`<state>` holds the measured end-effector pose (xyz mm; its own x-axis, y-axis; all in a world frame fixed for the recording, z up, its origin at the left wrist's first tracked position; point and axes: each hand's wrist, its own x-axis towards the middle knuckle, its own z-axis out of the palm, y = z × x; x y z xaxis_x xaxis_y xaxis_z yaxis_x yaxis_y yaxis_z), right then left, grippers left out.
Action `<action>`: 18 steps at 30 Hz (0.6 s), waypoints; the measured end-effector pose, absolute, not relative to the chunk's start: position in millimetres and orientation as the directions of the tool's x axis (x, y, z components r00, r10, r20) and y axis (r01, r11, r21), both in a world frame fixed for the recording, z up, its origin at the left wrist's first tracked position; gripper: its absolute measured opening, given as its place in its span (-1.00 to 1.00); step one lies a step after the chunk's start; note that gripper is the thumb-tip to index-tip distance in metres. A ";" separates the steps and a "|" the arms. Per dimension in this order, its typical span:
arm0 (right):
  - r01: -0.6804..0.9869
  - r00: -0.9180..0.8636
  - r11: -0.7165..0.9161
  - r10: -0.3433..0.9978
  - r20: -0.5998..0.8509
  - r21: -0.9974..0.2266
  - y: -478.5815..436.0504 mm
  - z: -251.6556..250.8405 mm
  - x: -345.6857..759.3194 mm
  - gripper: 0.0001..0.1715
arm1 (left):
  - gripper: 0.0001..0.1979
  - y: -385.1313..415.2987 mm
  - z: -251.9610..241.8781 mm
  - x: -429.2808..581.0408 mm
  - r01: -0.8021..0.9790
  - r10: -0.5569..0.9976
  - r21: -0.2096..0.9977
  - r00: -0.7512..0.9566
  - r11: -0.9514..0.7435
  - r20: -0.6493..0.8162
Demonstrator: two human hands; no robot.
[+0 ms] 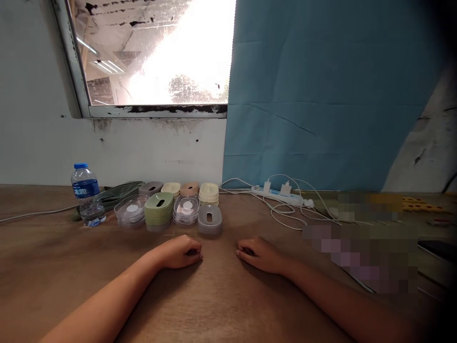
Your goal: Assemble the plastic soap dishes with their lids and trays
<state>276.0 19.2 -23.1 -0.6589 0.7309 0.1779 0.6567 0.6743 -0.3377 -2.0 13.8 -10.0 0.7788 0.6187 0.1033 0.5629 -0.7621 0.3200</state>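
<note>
My left hand rests on the brown table with its fingers curled under, holding nothing. My right hand lies a little to the right of it, also curled loosely with nothing in it. Just beyond the hands stand several small plastic containers: a grey lidded one nearest, a green stack, a clear stack with white discs, another clear stack, and cream lids behind.
A water bottle with a blue cap stands at the left beside a dark green cloth. A white power strip with tangled white cables lies at the right. A wall, a window and a blue sheet back the table.
</note>
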 end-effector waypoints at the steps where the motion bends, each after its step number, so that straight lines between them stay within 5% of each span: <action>1: 0.654 -0.659 0.674 0.731 0.179 -0.342 19.5 -23.4 276.2 -0.70 | -0.77 13.9 -9.9 -2.1 0.559 0.615 0.320 0.781 -0.765 0.105; 11: 0.613 -0.624 0.667 0.738 0.259 -0.424 21.1 -27.8 278.0 -0.71 | -0.76 16.0 -14.4 -3.6 0.560 0.617 0.313 0.779 -0.767 0.117; 18: 0.670 -0.324 0.578 0.792 0.517 -0.465 68.3 -21.1 255.5 -0.81 | -0.76 16.1 -16.9 -0.5 0.594 0.644 0.287 0.755 -0.752 0.123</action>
<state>255.5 68.3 -21.1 -0.3240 0.7922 0.5171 0.6703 0.5780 -0.4655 -0.5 16.1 -16.9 0.7553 0.6437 0.1232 0.5938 -0.7517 0.2869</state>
